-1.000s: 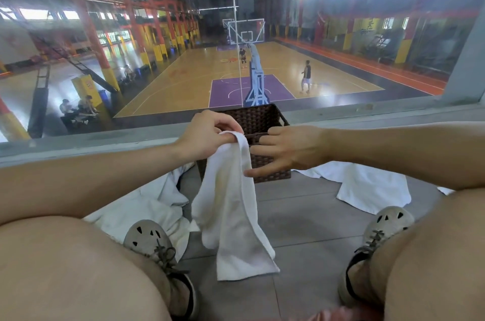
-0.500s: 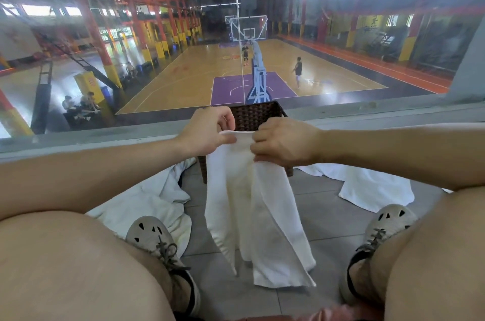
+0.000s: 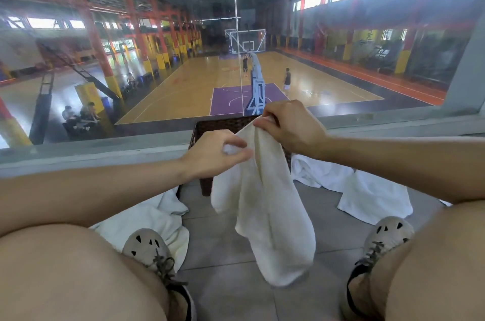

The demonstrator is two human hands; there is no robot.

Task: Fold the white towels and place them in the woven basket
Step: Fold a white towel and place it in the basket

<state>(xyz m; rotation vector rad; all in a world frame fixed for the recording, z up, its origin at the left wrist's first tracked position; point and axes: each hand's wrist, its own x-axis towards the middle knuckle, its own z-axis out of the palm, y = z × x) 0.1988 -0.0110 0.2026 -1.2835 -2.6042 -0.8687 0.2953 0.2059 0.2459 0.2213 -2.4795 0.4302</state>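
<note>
One towel point(image 3: 262, 215), limp beneath both hands point(image 3: 214, 155) point(image 3: 291, 127).

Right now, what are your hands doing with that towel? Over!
Left hand pinches white towel, right hand grips its top corner. Towel hangs loose, not folded, in front of woven basket. More towels on floor either side; path to basket open.

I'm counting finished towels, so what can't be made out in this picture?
1. Head view: the inside of the woven basket is hidden by the left hand, the right hand and the held towel; its contents are unknown.
2. Head view: the left floor towel lies partly under the left forearm and left thigh.
3. Head view: the far edge of the right floor towel is behind the right forearm.
</note>
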